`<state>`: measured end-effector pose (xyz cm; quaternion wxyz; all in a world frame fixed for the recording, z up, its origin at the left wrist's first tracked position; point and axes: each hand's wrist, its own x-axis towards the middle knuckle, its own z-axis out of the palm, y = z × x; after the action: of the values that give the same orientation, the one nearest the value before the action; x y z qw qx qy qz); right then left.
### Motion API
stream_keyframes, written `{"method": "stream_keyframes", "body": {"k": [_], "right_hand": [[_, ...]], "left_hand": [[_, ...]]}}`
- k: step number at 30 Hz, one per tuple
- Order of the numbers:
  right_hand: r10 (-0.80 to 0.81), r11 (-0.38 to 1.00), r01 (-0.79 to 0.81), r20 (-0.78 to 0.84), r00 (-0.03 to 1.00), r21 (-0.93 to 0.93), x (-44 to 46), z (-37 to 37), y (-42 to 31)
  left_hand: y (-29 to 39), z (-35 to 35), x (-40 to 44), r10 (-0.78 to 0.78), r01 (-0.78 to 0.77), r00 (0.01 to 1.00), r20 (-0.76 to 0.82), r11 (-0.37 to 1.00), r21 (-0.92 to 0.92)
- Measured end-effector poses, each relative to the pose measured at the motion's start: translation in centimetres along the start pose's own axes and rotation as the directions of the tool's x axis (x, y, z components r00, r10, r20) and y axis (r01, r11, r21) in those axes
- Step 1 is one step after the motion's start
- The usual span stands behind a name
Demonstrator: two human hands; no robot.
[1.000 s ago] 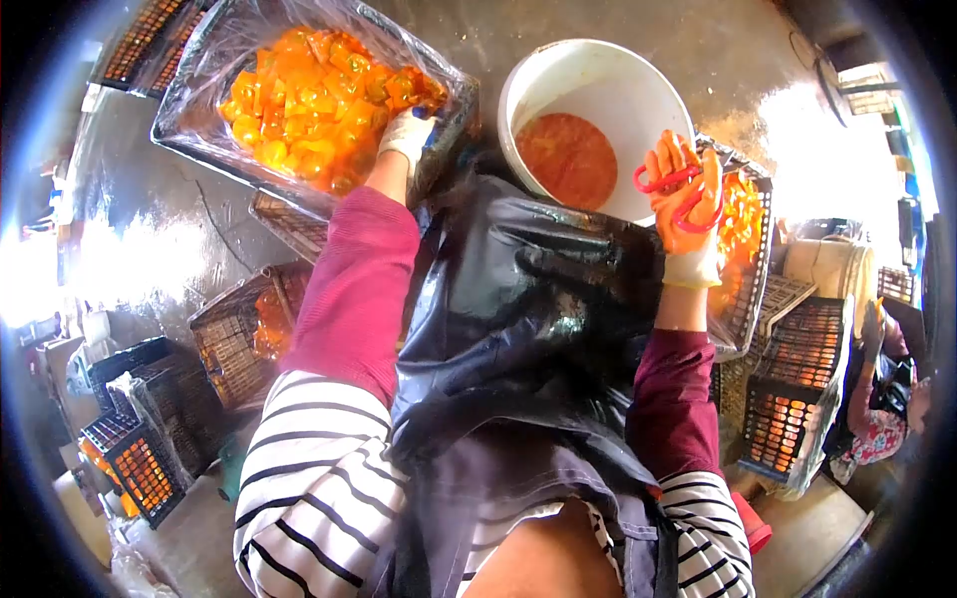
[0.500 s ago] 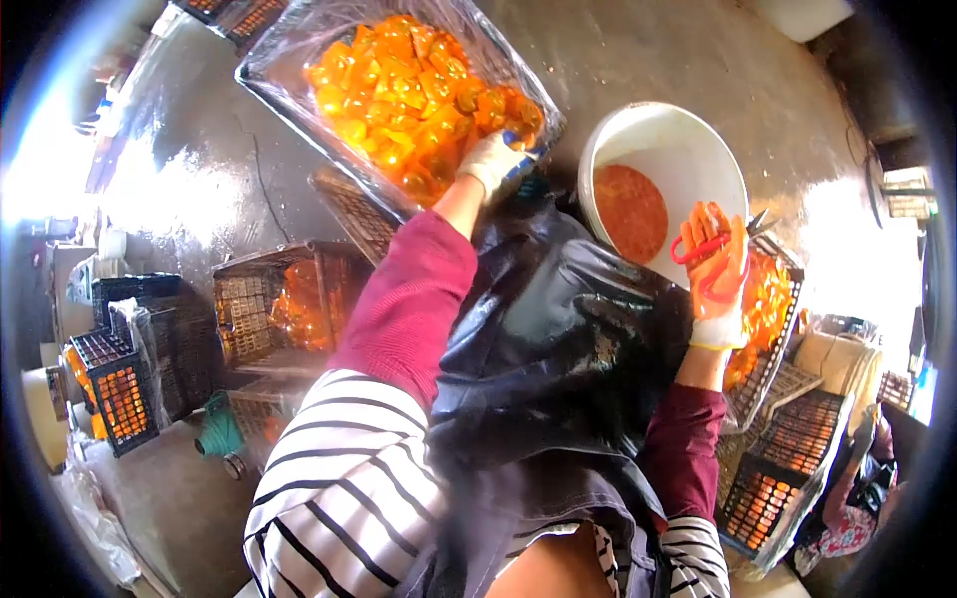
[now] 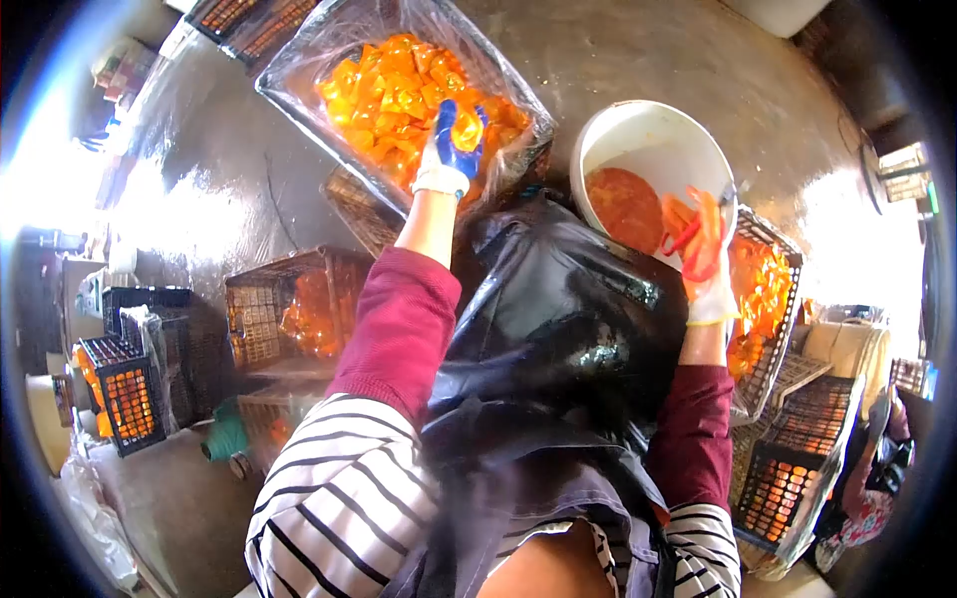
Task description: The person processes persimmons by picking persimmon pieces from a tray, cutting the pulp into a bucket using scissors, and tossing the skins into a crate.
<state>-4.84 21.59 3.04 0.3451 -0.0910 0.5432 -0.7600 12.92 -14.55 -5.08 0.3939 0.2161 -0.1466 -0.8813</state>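
Note:
My left hand [image 3: 451, 151], in a white glove with a blue palm, is turned palm up and holds a glossy orange pepper piece [image 3: 467, 130]; its exact kind is hard to tell. Below it lies a heap of similar wet orange pieces [image 3: 389, 92] in a plastic-lined crate [image 3: 284, 88]. My right hand [image 3: 701, 239], in a glove with an orange palm, is closed round red-handled scissors [image 3: 682, 237]. Their blades are mostly hidden, with a tip near the bucket rim. Close beside that hand stands a white bucket [image 3: 653, 130] with reddish-orange contents [image 3: 620, 207].
A crate of orange pieces [image 3: 760, 274] stands right of the bucket. More crates sit at the left [image 3: 249, 309] and lower right [image 3: 797, 468]. A teal roll [image 3: 224, 434] lies at lower left. A black apron [image 3: 568, 319] covers my lap. Another person [image 3: 867, 498] is partly visible at far right.
My left hand has lifted from the heap's near right edge, moved left and turned palm up, with an orange piece now showing in it. My right hand has shifted slightly left, still with the scissors.

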Motion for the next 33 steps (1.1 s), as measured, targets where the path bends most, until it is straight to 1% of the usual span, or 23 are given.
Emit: {"method": "stream_keyframes", "body": {"k": [1,2,3,5,6,7,8,10,11,12,14,17,18,19,20,22,23,24,27,28,31,32,33], "right_hand": [[0.004,0.996,-0.002,0.032,0.999,-0.084,-1.1,1.5,-0.9],[0.028,0.996,-0.023,0.057,0.998,-0.082,0.4,0.1,0.4],[0.035,0.995,-0.027,0.082,0.996,-0.096,1.0,-0.4,0.3],[0.036,0.990,-0.017,0.135,0.990,-0.139,1.5,-0.3,-0.2],[0.033,0.986,-0.005,0.161,0.986,-0.168,1.6,0.1,-0.5],[0.028,0.991,-0.006,0.167,0.986,-0.136,1.7,0.2,-0.5],[0.025,0.995,-0.007,0.173,0.985,-0.104,1.9,0.0,-0.2],[0.056,0.984,-0.035,0.116,0.992,-0.172,4.9,-4.4,3.1],[0.071,0.978,-0.052,0.087,0.994,-0.204,6.3,-6.6,4.8],[0.042,0.892,0.000,0.082,0.996,-0.453,5.6,-6.3,4.4],[0.057,0.756,0.028,0.109,0.992,-0.654,4.3,-4.7,3.5],[-0.010,0.635,0.146,0.180,0.984,-0.759,3.4,-2.9,1.8],[-0.015,0.459,0.147,0.158,0.987,-0.876,2.1,-0.9,-0.7],[-0.014,0.424,0.163,0.174,0.985,-0.891,1.9,-0.2,-1.4],[-0.009,0.388,0.179,0.191,0.982,-0.904,1.7,0.2,-1.7],[-0.035,0.345,0.244,0.247,0.968,-0.906,2.7,-0.9,0.0],[-0.039,0.374,0.242,0.246,0.968,-0.895,3.7,-2.2,1.6],[-0.037,0.410,0.225,0.231,0.972,-0.884,3.6,-2.1,1.6],[-0.037,0.464,0.166,0.168,0.985,-0.870,3.0,-1.5,1.2],[-0.044,0.475,0.151,0.148,0.988,-0.867,2.8,-1.3,1.0],[-0.040,0.635,0.099,0.095,0.995,-0.766,2.8,-1.5,1.0],[-0.027,0.701,0.076,0.080,0.996,-0.710,3.0,-1.7,1.1],[0.011,0.795,0.023,0.052,0.999,-0.606,3.3,-1.9,1.3]], "left_hand": [[-0.3,1.7,-0.5,-0.081,0.072,0.986,0.145,0.995,0.071],[-1.8,3.4,-1.1,-0.077,0.064,0.987,0.144,0.994,0.092],[-3.2,5.1,-1.2,-0.053,-0.043,0.955,0.291,0.948,0.316],[-7.0,9.2,-2.2,-0.119,0.108,0.965,0.232,0.992,0.062],[-8.9,10.3,-2.5,-0.099,0.075,0.961,0.257,0.992,0.102],[-10.3,11.8,-3.4,-0.149,0.120,0.951,0.271,0.985,0.123],[-11.9,11.9,-3.3,-0.195,0.186,0.927,0.319,0.981,0.059],[-15.2,10.7,-2.6,-0.269,0.299,0.889,0.369,0.954,-0.024],[-15.9,11.1,-2.7,-0.268,0.273,0.896,0.355,0.961,0.038],[-16.4,11.5,-2.9,-0.266,0.245,0.903,0.338,0.964,0.104],[-16.7,11.5,-3.2,-0.278,0.198,0.912,0.301,0.943,0.268],[-16.5,11.5,-2.0,-0.306,0.127,0.913,0.270,0.842,0.524],[-16.8,10.9,-1.5,-0.300,0.094,0.918,0.261,0.801,0.591],[-17.1,10.5,-1.3,-0.291,0.061,0.923,0.251,0.756,0.652],[-16.8,11.6,-2.5,-0.257,-0.028,0.926,0.275,0.682,0.730],[-16.6,12.2,-3.2,-0.283,-0.095,0.894,0.347,0.637,0.765],[-16.4,12.4,-3.4,-0.296,-0.131,0.876,0.381,0.615,0.778],[-16.2,12.8,-3.8,-0.325,-0.066,0.880,0.345,0.638,0.768],[-16.3,12.9,-3.9,-0.401,0.095,0.804,0.440,0.816,0.570],[-16.4,12.6,-3.6,-0.425,0.200,0.799,0.425,0.855,0.479],[-16.4,13.3,-4.1,-0.405,0.182,0.837,0.369,0.841,0.509],[-15.8,13.8,-5.6,-0.483,0.311,0.842,0.240,0.798,0.516],[-16.1,13.5,-5.7,-0.471,0.186,0.826,0.311,0.747,0.639]]}}
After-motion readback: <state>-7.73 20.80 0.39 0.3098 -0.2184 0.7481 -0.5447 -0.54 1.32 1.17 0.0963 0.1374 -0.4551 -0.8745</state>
